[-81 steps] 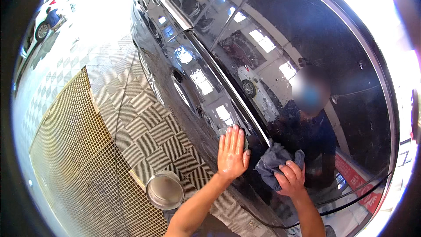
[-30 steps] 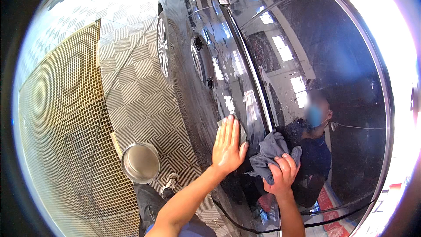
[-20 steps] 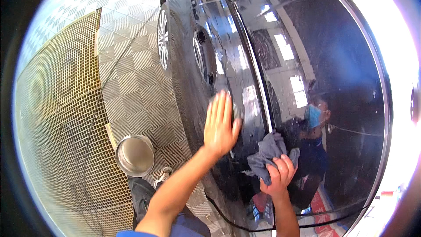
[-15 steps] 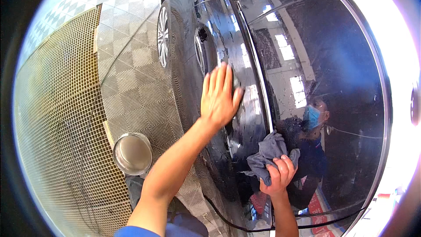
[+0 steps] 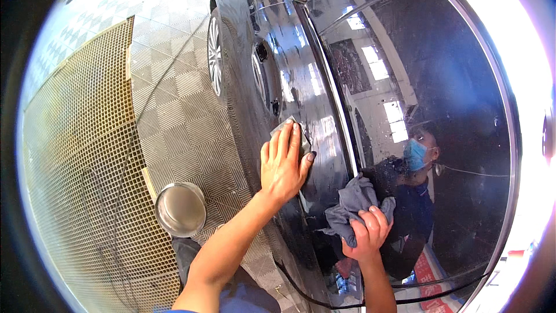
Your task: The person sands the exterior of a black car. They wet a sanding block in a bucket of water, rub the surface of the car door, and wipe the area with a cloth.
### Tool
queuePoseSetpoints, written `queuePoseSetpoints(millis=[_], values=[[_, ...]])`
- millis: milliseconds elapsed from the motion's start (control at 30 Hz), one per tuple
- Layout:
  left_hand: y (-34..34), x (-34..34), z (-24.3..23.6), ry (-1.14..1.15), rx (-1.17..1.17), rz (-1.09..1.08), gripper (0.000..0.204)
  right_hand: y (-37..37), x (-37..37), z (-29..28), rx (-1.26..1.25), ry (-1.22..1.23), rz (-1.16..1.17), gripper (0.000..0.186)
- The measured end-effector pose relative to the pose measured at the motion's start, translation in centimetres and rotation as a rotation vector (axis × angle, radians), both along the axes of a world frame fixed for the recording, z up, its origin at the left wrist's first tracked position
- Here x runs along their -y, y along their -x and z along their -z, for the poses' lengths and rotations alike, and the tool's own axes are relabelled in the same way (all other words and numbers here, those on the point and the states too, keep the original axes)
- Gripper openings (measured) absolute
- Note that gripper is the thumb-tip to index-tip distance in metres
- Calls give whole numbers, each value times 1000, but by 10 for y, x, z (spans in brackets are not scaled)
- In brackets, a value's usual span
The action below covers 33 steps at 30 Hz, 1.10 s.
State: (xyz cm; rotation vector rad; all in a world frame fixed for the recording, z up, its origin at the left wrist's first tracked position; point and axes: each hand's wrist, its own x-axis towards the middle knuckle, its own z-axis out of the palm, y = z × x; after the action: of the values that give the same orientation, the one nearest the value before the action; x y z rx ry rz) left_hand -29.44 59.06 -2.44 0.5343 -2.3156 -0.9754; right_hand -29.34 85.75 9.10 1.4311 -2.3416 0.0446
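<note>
My left hand lies on the wet dark car door, fingers stretched over a flat grey pad. The pad's edges show past the fingertips and beside the thumb; the rest is hidden under the hand. Just beyond the fingertips is the door handle. A crumpled dark grey cloth is bunched in my right hand, against the lower part of the window and its bright trim strip.
On the left, a round metal bucket with cloudy liquid stands beside the yellowish floor grating. Patterned floor tiles run along the car. The wheel is farther ahead. A black hose curves across near the lower edge.
My left hand has slid back along the door, toward me and slightly left, away from the handle. The right hand and cloth have barely moved. The view has shifted slightly.
</note>
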Motion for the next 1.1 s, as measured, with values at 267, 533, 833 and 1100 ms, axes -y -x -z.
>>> queuePoseSetpoints(millis=[267,533,833,1100], values=[[20,20,1,-2,47,-19,66,2,3,0,2,-49,-39,39],[79,66,-1,-77,-147,-144,67,4,20,2,-10,-35,-75,38],[35,7,-1,10,-196,297,78,4,1,-3,-50,-61,-35,36],[9,-55,-12,-81,-69,208,76,1,-3,1,4,-13,12,36]])
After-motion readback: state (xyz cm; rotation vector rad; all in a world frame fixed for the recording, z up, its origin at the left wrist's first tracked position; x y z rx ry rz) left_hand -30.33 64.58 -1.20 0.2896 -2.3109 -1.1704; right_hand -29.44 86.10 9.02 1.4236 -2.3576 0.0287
